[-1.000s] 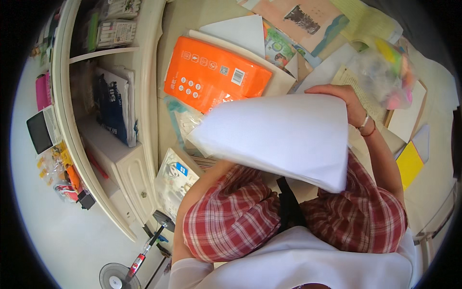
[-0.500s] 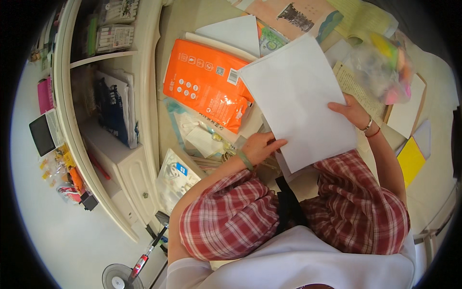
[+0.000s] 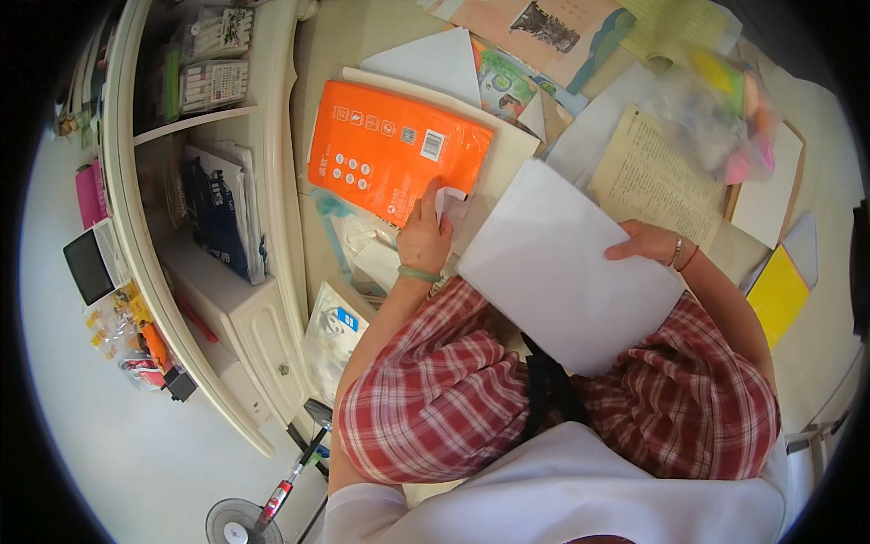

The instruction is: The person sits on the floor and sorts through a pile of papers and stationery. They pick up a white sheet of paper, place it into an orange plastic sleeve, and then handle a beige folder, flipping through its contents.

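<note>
Head view, looking down on a cluttered desk. Right hand (image 3: 645, 247) grips the right edge of a blank white sheet (image 3: 566, 267), fingers closed over the paper, thumb side hidden under it; bracelets on that wrist. The sheet is held tilted above the lap and the near desk edge, centre of the scene, covering part of the red plaid skirt (image 3: 435, 408).

Left hand (image 3: 424, 238) reaches far-left of the sheet, fingers loosely spread and resting on the lower edge of an orange package (image 3: 391, 159), fingertips touching a small white paper scrap just beside it. Not a firm grip; hand is open, flat on top. Green band on the left wrist.

Orange package lies flat on a larger white sheet, left-centre of the desk. Clear plastic sleeves (image 3: 358, 240) lie near-left of it, under the left forearm. A printed text page (image 3: 657, 181) sits right of the white sheet, partly under it. A clear bag of coloured items (image 3: 716, 109) is far right, touching the text page. Yellow paper (image 3: 775, 295) lies at the right edge, near the right elbow. Illustrated pages (image 3: 535, 27) at the far side.

White shelf unit (image 3: 263, 218) stands left of the desk with books and packets inside.
</note>
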{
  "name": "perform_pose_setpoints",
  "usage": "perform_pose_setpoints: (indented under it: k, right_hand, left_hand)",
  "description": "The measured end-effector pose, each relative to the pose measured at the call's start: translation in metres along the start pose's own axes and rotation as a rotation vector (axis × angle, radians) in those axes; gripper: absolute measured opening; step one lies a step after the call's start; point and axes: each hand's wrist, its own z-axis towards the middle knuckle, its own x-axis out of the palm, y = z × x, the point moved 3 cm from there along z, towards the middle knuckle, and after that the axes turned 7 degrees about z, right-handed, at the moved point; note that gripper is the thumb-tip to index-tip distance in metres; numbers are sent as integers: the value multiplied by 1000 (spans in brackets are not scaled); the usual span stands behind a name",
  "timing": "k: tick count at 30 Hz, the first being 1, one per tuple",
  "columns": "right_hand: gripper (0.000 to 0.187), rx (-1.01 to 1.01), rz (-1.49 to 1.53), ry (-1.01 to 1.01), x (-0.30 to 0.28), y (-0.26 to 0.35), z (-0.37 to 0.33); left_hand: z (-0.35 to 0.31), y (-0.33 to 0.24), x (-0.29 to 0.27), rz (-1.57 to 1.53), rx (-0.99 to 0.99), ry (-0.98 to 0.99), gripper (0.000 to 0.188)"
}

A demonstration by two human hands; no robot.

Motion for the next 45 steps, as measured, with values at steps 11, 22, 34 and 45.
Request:
perform_pose_setpoints:
  k: [11, 22, 34, 45]
  right_hand:
    - [47, 143, 63, 294, 4, 31, 62]
    - [51, 50, -9, 159, -16, 59, 73]
    - [51, -54, -32, 38, -10, 44, 47]
    - [58, -42, 220, 75, 26, 0, 52]
  left_hand:
    - [11, 14, -48, -277, -102, 241, 73]
    - [6, 13, -39, -230, -80, 177, 72]
    - [-16, 37, -11, -146, -173, 301, 23]
    - [-29, 52, 10, -393, -419, 377, 22]
